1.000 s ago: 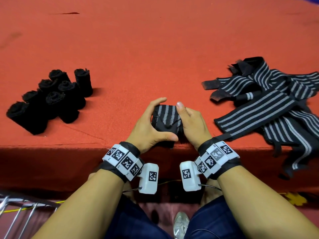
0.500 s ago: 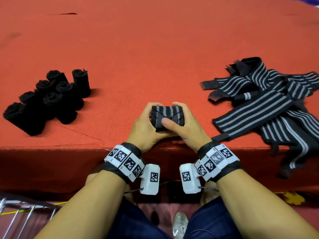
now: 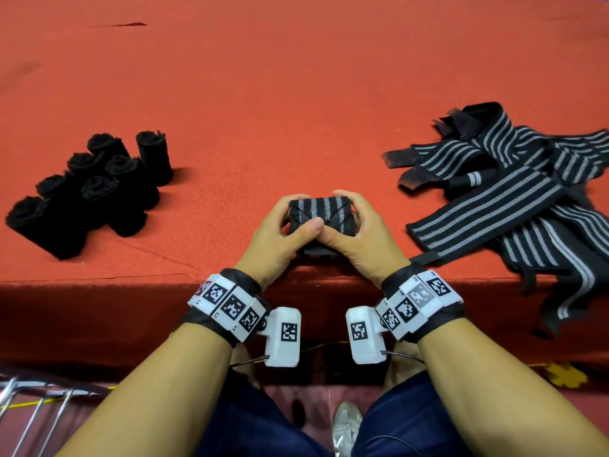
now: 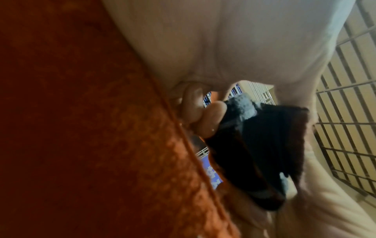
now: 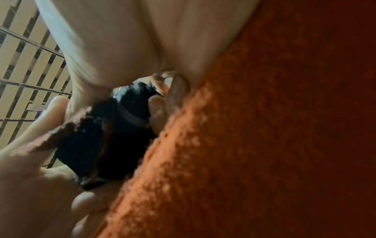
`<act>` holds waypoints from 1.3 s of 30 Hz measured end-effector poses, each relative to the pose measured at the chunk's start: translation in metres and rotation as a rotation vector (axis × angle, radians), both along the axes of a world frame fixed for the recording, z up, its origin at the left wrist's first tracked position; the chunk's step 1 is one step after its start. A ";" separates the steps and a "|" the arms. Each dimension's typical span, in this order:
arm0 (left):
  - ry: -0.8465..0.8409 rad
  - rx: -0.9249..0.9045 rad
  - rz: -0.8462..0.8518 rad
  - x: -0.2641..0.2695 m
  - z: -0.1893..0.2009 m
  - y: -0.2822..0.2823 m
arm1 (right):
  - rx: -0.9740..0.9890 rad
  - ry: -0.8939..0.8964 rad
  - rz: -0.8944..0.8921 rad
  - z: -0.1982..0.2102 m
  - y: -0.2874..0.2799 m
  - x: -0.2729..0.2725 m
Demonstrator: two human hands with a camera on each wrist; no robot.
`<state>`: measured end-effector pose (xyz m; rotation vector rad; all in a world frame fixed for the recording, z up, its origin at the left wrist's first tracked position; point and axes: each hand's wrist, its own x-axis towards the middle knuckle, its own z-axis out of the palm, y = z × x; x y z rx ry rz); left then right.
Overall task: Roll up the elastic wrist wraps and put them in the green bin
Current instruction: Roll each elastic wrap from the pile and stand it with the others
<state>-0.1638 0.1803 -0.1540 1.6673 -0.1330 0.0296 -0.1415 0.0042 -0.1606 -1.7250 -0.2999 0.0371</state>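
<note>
Left hand [image 3: 275, 235] and right hand [image 3: 361, 237] both curl round the rolled wrist wrap [image 3: 321, 214], black with grey stripes, held between them at the near edge of the red table [image 3: 296, 94]; left thumb lies across its near face. Half a second ago the right thumb lay there instead, and the roll looks tighter now. No readable writing, only square marker codes on the wristbands [image 3: 230, 303]. Seven finished black rolls [image 3: 95, 189] stand far left; unrolled striped wraps [image 3: 514, 192] are heaped right.
</note>
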 end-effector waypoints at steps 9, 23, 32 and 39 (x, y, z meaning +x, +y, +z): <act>0.014 -0.072 0.012 0.000 -0.004 0.000 | 0.004 -0.100 0.074 0.002 -0.004 -0.003; -0.063 -0.013 -0.020 0.000 -0.002 0.007 | 0.134 0.013 0.183 -0.003 -0.009 0.000; -0.080 0.065 -0.009 0.003 -0.004 0.007 | 0.072 -0.021 0.087 -0.006 -0.005 0.002; -0.090 0.164 0.047 0.007 -0.012 0.005 | 0.006 -0.030 0.039 -0.005 -0.005 0.002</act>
